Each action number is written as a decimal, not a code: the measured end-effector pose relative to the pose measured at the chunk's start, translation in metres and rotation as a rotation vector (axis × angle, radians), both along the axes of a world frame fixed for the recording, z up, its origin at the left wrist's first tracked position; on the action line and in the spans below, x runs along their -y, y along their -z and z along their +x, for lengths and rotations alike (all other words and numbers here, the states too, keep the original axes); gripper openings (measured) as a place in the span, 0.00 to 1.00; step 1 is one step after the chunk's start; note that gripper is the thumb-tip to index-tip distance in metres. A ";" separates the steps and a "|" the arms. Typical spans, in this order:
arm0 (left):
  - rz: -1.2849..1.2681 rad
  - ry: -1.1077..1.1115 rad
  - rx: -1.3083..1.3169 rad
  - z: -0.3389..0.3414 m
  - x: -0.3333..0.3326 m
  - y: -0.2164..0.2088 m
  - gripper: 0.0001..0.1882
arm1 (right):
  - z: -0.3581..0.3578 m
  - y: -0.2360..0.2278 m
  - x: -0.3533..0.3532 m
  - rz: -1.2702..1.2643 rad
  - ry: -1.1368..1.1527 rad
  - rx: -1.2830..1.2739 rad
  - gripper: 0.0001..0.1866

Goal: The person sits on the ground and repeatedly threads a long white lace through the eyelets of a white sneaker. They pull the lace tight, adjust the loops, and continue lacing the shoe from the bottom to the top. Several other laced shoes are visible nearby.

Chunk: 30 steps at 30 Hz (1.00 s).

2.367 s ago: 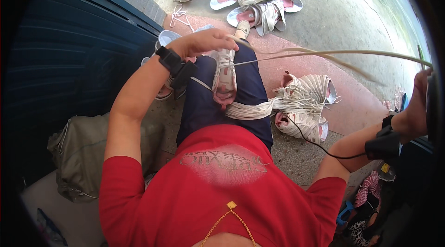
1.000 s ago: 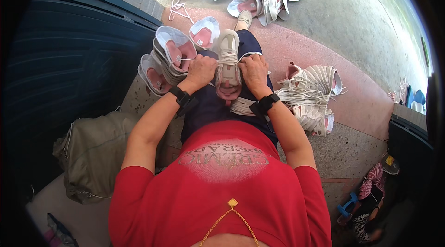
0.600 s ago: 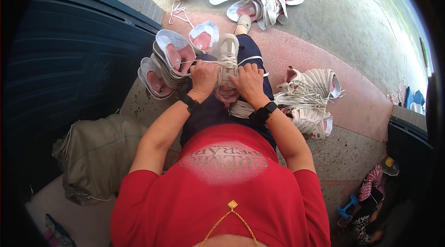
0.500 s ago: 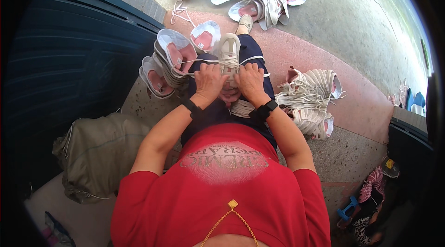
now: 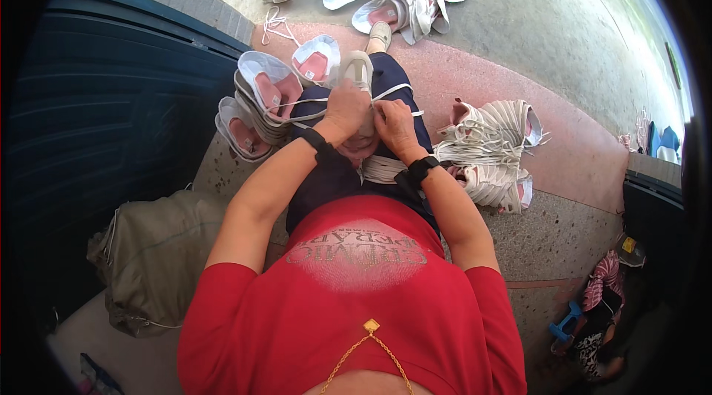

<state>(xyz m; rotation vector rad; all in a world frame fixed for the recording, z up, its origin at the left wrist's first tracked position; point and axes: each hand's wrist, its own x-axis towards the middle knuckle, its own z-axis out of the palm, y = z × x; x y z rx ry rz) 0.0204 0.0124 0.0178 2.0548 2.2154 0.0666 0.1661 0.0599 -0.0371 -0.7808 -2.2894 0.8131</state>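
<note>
On a shoe (image 5: pixel 357 66) we see left hand (image 5: pixel 347 109) and right hand (image 5: pixel 396 126) (we cannot tell their grip). Likely soft, light; hold its sides.

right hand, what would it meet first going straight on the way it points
Most likely the pale shoe, close ahead of the right hand; the left hand seems next in line, though depth there is unclear.

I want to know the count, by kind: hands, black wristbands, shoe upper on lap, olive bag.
Hands: 2 (left hand, right hand)
Black wristbands: 2 (left wristband, right wristband)
Shoe upper on lap: 1
Olive bag: 1
Total: 6
</note>
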 end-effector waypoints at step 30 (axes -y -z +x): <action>-0.113 -0.231 0.293 -0.059 0.003 0.001 0.14 | 0.091 -0.236 -0.109 -0.853 0.033 -0.890 0.12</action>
